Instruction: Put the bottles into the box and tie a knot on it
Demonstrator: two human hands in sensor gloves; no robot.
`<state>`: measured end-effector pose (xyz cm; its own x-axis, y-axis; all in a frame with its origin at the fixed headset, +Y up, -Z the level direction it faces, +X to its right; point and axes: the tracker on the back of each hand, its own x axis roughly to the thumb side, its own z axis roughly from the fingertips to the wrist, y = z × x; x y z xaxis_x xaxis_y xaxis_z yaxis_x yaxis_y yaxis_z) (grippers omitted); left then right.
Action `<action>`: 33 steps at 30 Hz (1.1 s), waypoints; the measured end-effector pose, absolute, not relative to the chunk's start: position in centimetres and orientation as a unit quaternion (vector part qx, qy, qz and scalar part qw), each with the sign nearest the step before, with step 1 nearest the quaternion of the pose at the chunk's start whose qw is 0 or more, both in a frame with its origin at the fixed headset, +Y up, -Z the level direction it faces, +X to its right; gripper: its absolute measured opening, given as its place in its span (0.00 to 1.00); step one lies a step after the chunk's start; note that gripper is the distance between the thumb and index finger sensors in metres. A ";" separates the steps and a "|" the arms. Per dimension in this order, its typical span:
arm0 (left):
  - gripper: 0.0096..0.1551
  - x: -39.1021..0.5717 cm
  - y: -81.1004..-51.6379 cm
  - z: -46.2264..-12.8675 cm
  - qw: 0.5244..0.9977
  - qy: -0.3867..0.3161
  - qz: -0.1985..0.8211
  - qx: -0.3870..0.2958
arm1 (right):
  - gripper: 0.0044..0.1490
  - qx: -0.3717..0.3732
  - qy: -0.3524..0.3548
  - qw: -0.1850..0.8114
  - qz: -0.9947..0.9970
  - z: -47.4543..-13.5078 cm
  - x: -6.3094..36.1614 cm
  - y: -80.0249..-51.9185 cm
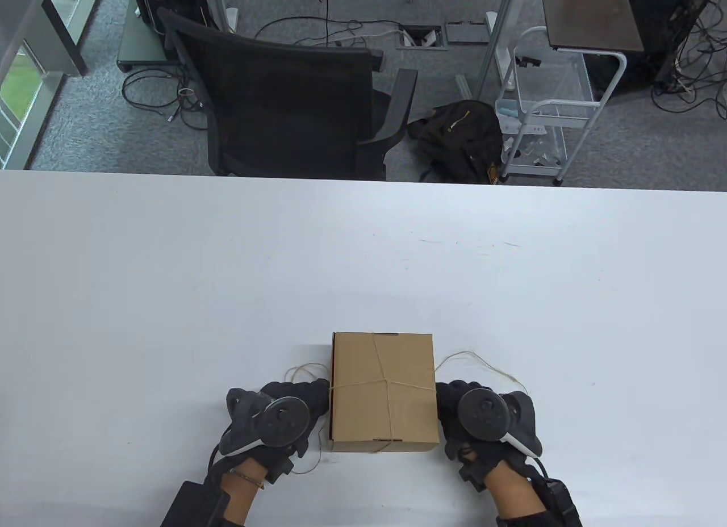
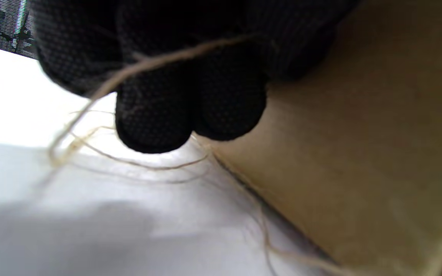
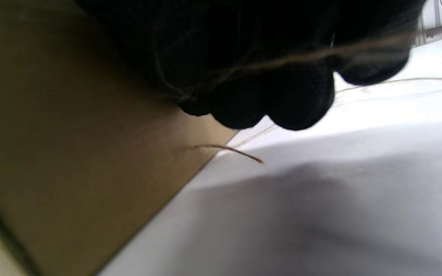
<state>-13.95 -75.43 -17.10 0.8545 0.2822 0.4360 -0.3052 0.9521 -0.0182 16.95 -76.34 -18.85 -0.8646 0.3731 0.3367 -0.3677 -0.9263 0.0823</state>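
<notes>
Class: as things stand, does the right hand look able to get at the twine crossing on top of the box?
Probably yes. The right hand sits against the box, and nothing covers the twine crossing on top.

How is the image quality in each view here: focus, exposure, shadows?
Table view: sharp and evenly lit; the box and twine read clearly. Left wrist view: soft close-up, glove fingers dark, table blown out white behind them, grey shadow in front. Right wrist view: blurred too, right hand nearly black, broad shadow across the table.
</notes>
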 end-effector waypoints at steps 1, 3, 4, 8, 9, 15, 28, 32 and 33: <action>0.26 -13.8 -75.5 -17.1 0.963 -0.227 0.146 0.017 | 0.24 0.176 0.015 0.185 0.967 -18.9 16.7 -76.6; 0.27 -13.6 -75.7 -17.2 0.963 -0.231 0.138 -0.003 | 0.24 0.176 0.024 0.174 0.969 -19.1 16.5 -77.0; 0.28 -13.4 -75.8 -17.2 0.963 -0.234 0.132 -0.010 | 0.24 0.177 0.025 0.169 0.969 -19.1 16.4 -77.1; 0.28 -12.9 -76.2 -17.4 0.963 -0.240 0.115 -0.034 | 0.25 0.179 0.048 0.151 0.971 -19.2 15.8 -77.7; 0.28 -12.9 -76.2 -17.4 0.963 -0.238 0.120 -0.031 | 0.25 0.178 0.047 0.151 0.971 -19.2 15.8 -77.7; 0.27 -14.0 -74.8 -18.0 0.945 -0.182 0.273 0.005 | 0.24 0.127 0.023 0.318 0.939 -19.5 18.2 -76.5; 0.28 -14.9 -75.6 -19.9 0.838 -0.047 0.539 -0.065 | 0.26 0.042 0.012 0.596 0.802 -20.7 20.8 -76.8; 0.28 -15.2 -75.4 -19.6 0.815 -0.040 0.572 -0.081 | 0.26 0.040 -0.012 0.543 0.838 -20.3 20.5 -75.5; 0.28 -15.3 -75.2 -19.5 0.815 -0.043 0.572 -0.077 | 0.26 0.036 -0.016 0.534 0.845 -20.2 20.5 -75.1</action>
<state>-15.31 -75.19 -19.55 0.3413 0.9398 -0.0190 -0.9266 0.3330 -0.1747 20.49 -75.09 -20.18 -0.4277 0.9005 0.0785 -0.9029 -0.4298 0.0109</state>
